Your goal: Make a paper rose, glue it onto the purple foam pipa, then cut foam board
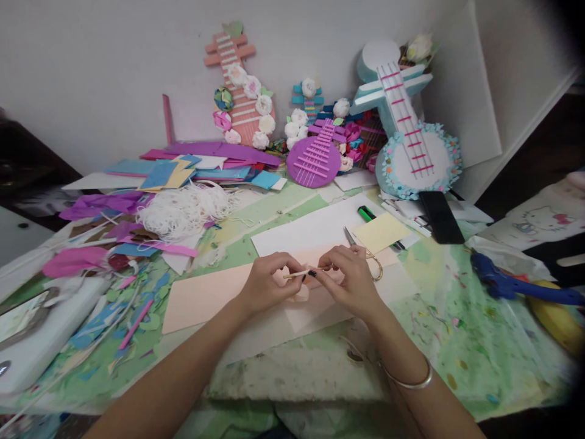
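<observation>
My left hand (267, 281) and my right hand (351, 281) meet above the middle of the table, fingertips pinched together. Between them runs a thin pale stick (292, 275), and both hands grip it. A small piece of peach paper (300, 294) hangs at the fingers, partly hidden by them. Beneath lie a long peach foam sheet (201, 299) and a translucent pale sheet (260, 341). Gold-handled scissors (377, 268) rest just beyond my right hand, partly covered by it. A pale yellow paper piece (382, 231) lies beside a green cutter knife (365, 213).
Decorated lute-shaped crafts, one purple (315, 161) and one pale blue (425, 152), lean at the back. White string (185, 207) and coloured scraps (137, 323) lie left. A black phone (441, 216) and a blue glue gun (498, 277) are at right.
</observation>
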The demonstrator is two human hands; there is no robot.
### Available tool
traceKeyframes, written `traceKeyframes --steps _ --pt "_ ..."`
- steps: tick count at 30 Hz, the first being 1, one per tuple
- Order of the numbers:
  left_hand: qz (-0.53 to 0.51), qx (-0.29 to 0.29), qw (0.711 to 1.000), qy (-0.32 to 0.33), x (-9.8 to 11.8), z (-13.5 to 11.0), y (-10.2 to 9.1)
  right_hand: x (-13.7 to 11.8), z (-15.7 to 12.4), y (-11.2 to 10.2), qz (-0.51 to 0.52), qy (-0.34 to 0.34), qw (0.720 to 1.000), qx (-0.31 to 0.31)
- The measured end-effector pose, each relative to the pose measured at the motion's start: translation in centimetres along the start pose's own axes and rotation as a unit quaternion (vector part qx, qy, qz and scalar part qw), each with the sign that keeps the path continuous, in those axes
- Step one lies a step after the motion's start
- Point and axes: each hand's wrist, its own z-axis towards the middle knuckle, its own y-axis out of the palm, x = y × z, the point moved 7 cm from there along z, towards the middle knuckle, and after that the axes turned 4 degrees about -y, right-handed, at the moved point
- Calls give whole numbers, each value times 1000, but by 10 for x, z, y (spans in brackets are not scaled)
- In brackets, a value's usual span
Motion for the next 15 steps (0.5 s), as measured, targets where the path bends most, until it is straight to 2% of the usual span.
traceKeyframes --steps 6,11,15 --pt "-34 -15 999 -11 -2 2 -1 1 -1 -3 31 -17 999 6" --pt "3 -10 997 70 8 1 1 3 -1 -2 84 -61 994 -28" --pt "-4 -50 993 110 16 0 6 1 2 2 152 -81 981 -90"
